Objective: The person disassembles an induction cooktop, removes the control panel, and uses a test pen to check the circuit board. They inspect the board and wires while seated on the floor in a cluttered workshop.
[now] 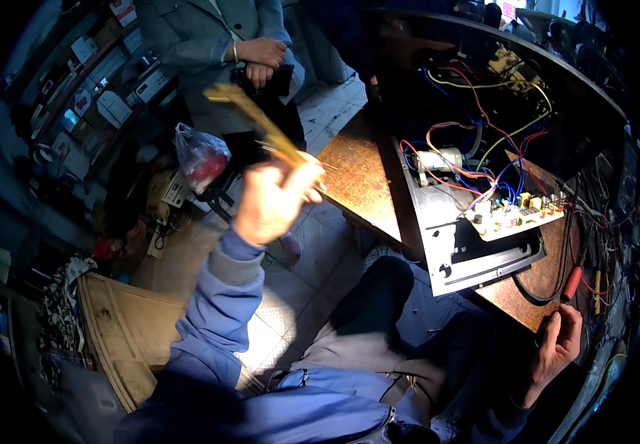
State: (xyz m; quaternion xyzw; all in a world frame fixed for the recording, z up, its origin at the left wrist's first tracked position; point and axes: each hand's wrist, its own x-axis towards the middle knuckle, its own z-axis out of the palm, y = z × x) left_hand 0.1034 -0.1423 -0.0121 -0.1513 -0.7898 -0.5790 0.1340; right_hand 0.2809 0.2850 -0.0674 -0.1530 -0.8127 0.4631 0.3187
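Note:
Raised in front of me, my left hand [269, 201] is closed around one end of a long, flat yellow piece [255, 118]. Motion blurs the piece, so its exact kind is unclear. My right hand [559, 348] is by the table's near right edge with its fingers curled; what they grip, if anything, is hidden. Just beyond it lies a red-handled lead [572, 283]. On the brown table [360, 174] stands an opened appliance with a metal frame [449, 260]. Its circuit board [516, 220], silver cylinder [440, 158] and coloured wires [475, 111] are exposed.
A person with folded hands [262, 59] stands across from me. A plastic bag [200, 157] with something red inside is at the left. Shelves [75, 96] of boxes line the left side. A wooden piece of furniture [116, 325] stands at lower left. Tangled cables [605, 222] run along the right.

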